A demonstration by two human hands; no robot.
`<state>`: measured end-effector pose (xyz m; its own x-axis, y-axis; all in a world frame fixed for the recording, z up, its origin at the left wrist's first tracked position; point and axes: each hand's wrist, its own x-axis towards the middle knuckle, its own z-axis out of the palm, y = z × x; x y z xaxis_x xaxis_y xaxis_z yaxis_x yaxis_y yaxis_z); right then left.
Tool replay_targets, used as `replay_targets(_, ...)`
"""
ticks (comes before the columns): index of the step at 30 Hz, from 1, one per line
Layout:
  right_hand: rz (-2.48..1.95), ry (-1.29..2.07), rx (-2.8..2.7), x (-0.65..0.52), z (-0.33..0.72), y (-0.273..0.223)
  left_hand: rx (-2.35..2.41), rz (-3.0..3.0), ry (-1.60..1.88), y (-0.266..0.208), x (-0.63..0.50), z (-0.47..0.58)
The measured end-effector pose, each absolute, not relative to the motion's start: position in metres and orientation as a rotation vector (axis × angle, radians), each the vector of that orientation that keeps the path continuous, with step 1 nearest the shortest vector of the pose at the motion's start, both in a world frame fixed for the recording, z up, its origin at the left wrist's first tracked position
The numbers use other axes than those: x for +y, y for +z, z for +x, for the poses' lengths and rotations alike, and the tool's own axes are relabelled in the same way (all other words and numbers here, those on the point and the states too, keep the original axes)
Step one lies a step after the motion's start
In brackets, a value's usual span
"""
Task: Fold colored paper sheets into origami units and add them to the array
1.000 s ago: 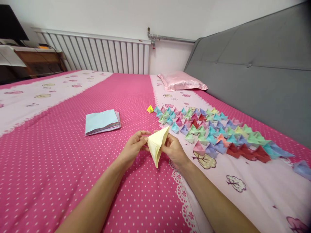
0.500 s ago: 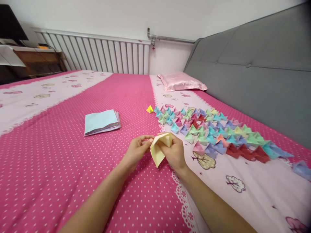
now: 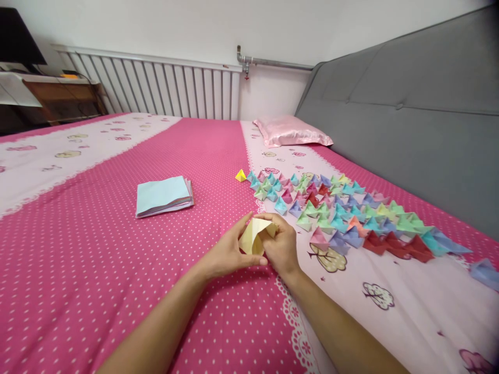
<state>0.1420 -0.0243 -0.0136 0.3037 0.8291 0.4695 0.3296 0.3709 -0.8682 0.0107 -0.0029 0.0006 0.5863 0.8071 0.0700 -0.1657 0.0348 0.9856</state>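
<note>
Between my two hands, just above the bed, is a pale yellow piece of folded paper (image 3: 252,235), partly opened into a pocket shape. My left hand (image 3: 230,252) curves round its left side, the thumb along the lower edge and the fingers behind the top. My right hand (image 3: 281,244) grips the right side, its thumb pushed inside the fold. Part of the paper is hidden by the fingers. To the right stand many small folded paper boats (image 3: 323,223) in several colours, set in rows. A bright yellow one (image 3: 240,175) sits at their far left end.
A stack of coloured paper sheets (image 3: 163,195), light blue on top, lies to the left on the pink dotted bedspread (image 3: 97,249). A pink pillow (image 3: 292,131) rests farther back, by the grey headboard (image 3: 409,114). A white radiator (image 3: 156,85) runs along the wall.
My left hand has shifted from pinching the paper's upper left edge to cupping its left side, thumb now below. The paper's lower point has folded up. My right hand keeps its hold.
</note>
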Motion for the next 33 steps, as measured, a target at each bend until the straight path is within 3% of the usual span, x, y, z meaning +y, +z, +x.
replay_targets(12,-1.079,0.543,-1.401,-0.019,0.151,-0.012,0.779,1.103,0.95,0.0,0.008,0.009)
replay_targets(25,-0.933,0.983,-1.322,-0.017,0.155,-0.012,0.648,0.852,0.983,0.011,0.01,0.001)
replay_targets(33,-1.091,0.742,-1.365,-0.016,0.15,-0.016,0.758,1.104,1.033,0.001,0.009,0.001)
